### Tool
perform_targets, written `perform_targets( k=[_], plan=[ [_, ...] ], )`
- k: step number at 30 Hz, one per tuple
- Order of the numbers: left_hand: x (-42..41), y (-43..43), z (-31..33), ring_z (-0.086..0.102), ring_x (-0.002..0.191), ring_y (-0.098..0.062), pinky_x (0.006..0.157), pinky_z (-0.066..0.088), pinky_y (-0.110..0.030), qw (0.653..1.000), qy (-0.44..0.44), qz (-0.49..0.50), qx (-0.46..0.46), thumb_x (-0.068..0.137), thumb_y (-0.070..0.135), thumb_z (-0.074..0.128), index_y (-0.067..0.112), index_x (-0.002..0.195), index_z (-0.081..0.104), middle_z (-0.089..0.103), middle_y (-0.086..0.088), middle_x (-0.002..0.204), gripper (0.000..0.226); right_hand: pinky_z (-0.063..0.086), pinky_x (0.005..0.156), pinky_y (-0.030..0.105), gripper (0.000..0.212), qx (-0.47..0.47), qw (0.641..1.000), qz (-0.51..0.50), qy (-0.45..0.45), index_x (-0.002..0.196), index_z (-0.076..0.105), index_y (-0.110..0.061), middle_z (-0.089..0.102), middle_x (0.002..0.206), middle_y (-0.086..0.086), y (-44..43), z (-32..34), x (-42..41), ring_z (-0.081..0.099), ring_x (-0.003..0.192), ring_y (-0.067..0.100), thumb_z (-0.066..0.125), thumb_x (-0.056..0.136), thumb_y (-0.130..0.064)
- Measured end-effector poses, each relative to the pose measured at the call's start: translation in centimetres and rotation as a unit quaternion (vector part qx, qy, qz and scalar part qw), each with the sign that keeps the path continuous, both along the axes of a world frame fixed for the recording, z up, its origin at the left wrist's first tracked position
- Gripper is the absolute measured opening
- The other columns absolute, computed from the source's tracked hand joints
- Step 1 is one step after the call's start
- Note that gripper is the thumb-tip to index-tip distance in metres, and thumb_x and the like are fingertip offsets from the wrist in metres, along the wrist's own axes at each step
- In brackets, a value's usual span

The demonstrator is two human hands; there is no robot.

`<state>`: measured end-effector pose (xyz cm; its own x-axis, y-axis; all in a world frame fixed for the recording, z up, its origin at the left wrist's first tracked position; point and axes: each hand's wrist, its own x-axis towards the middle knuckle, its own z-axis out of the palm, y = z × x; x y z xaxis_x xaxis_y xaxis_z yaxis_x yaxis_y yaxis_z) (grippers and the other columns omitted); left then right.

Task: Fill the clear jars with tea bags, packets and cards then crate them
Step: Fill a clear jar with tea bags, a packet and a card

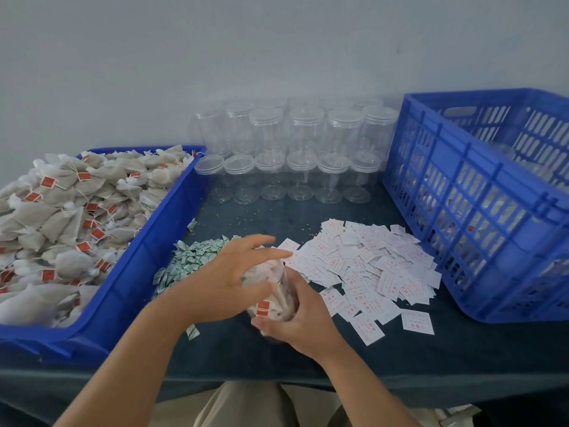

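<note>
Jar (278,298) in hand is the centre of everything. It leans with its long axis running from its base near the person up and away to its mouth, and tea bags (264,308) show through the wall. The right hand (303,322) wraps its lower body from the jar's right, fingers curled beneath and thumb along the side. The left hand (229,272) lies over the mouth with fingers nearly straight. Blur hides whether it presses the bags or only covers them. Green packets (191,257) lie just left of the jar, nearest that left hand. Cards (369,266) spread just to its right. The blue crate (462,211) stands farther right, beyond the cards, so crating likely falls to the right hand.
</note>
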<state>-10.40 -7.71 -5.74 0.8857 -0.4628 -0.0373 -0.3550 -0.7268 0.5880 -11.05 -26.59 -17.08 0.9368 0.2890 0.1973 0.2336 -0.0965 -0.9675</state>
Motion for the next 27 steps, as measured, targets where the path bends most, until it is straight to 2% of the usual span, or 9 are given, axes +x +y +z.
perform_targets(
  k=[2, 4, 7, 10, 13, 18, 20, 23, 27],
  plan=[
    [-0.4, -1.0, 0.6, 0.029, 0.148, -0.001, 0.121, 0.028, -0.034, 0.996, 0.048, 0.068, 0.027, 0.090, 0.078, 0.042, 0.072, 0.132, 0.042, 0.036, 0.027, 0.156, 0.043, 0.060, 0.086, 0.026, 0.072, -0.020, 0.999, -0.035, -0.024, 0.134, 0.058, -0.035, 0.072, 0.120, -0.013, 0.3, 0.0, -0.2, 0.071, 0.110, 0.013, 0.094, 0.074, -0.053],
    [-1.1, -3.3, 0.0, 0.045, 0.134, -0.009, 0.112, 0.039, -0.039, 0.986, 0.036, 0.162, 0.008, 0.082, 0.089, 0.029, 0.060, 0.121, 0.051, 0.050, 0.022, 0.137, 0.053, 0.060, 0.090, 0.029, 0.071, -0.012, 0.999, -0.026, -0.034, 0.136, 0.058, -0.036, 0.072, 0.124, -0.012, 0.4, -0.1, -0.5, 0.071, 0.116, 0.014, 0.094, 0.076, -0.050],
    [-1.8, -5.8, -0.6, 0.054, 0.108, -0.002, 0.088, 0.045, -0.030, 0.973, -0.139, 0.175, 0.049, 0.088, 0.082, 0.036, 0.045, 0.099, 0.057, 0.056, 0.022, 0.110, 0.044, 0.060, 0.095, 0.033, 0.067, 0.043, 0.999, 0.012, 0.006, 0.133, 0.061, -0.034, 0.075, 0.124, -0.006, -0.5, 0.2, -0.4, 0.072, 0.119, 0.018, 0.094, 0.075, -0.037],
    [-0.9, -4.1, -0.1, 0.064, 0.110, -0.006, 0.092, 0.052, -0.032, 0.988, -0.136, 0.033, -0.067, 0.093, 0.064, 0.055, 0.039, 0.092, 0.068, 0.066, 0.021, 0.112, 0.029, 0.056, 0.099, 0.029, 0.055, 0.071, 0.997, 0.034, 0.021, 0.131, 0.064, -0.037, 0.074, 0.127, -0.006, -0.8, 0.6, -0.3, 0.069, 0.124, 0.018, 0.090, 0.083, -0.035],
    [0.1, -1.5, -0.7, 0.058, 0.132, -0.005, 0.109, 0.044, -0.022, 0.987, -0.086, -0.027, -0.136, 0.092, 0.052, 0.068, 0.036, 0.116, 0.074, 0.065, 0.021, 0.133, 0.030, 0.058, 0.095, 0.029, 0.050, 0.090, 0.995, 0.025, 0.032, 0.128, 0.065, -0.041, 0.075, 0.125, -0.004, -0.4, 0.7, -0.4, 0.072, 0.118, 0.020, 0.088, 0.084, -0.038],
    [0.3, 0.6, -1.0, 0.054, 0.131, 0.005, 0.110, 0.045, -0.022, 0.977, -0.075, 0.110, -0.164, 0.075, 0.067, 0.082, 0.046, 0.138, 0.056, 0.058, 0.032, 0.137, 0.072, 0.058, 0.096, 0.028, 0.059, 0.142, 0.989, -0.017, 0.030, 0.135, 0.061, -0.046, 0.072, 0.134, -0.004, -0.6, 0.4, 0.3, 0.070, 0.125, 0.021, 0.088, 0.084, -0.035],
    [-0.4, -0.2, -1.2, 0.054, 0.131, 0.007, 0.111, 0.049, -0.028, 0.976, -0.018, 0.119, -0.183, 0.078, 0.068, 0.078, 0.043, 0.145, 0.052, 0.057, 0.029, 0.142, 0.076, 0.060, 0.090, 0.028, 0.058, 0.108, 0.993, -0.031, 0.021, 0.131, 0.061, -0.048, 0.073, 0.128, -0.007, -0.3, 0.3, 0.0, 0.072, 0.119, 0.018, 0.090, 0.082, -0.038],
    [-1.2, -3.9, -1.8, 0.049, 0.129, 0.005, 0.106, 0.042, -0.027, 0.970, -0.034, 0.221, -0.097, 0.066, 0.099, 0.053, 0.045, 0.147, 0.047, 0.049, 0.032, 0.140, 0.098, 0.062, 0.088, 0.036, 0.065, 0.018, 0.997, -0.070, -0.026, 0.131, 0.059, -0.040, 0.074, 0.119, -0.008, 0.4, -0.3, -0.2, 0.073, 0.111, 0.018, 0.093, 0.076, -0.046],
    [-0.9, -6.5, -2.4, 0.058, 0.113, 0.006, 0.089, 0.044, -0.017, 0.943, -0.129, 0.301, -0.064, 0.080, 0.075, 0.063, 0.042, 0.126, 0.064, 0.063, 0.030, 0.121, 0.056, 0.063, 0.091, 0.045, 0.070, 0.006, 0.999, -0.051, -0.015, 0.134, 0.058, -0.038, 0.075, 0.118, -0.006, 0.0, -0.5, -0.1, 0.074, 0.109, 0.020, 0.095, 0.075, -0.039]
  ],
)
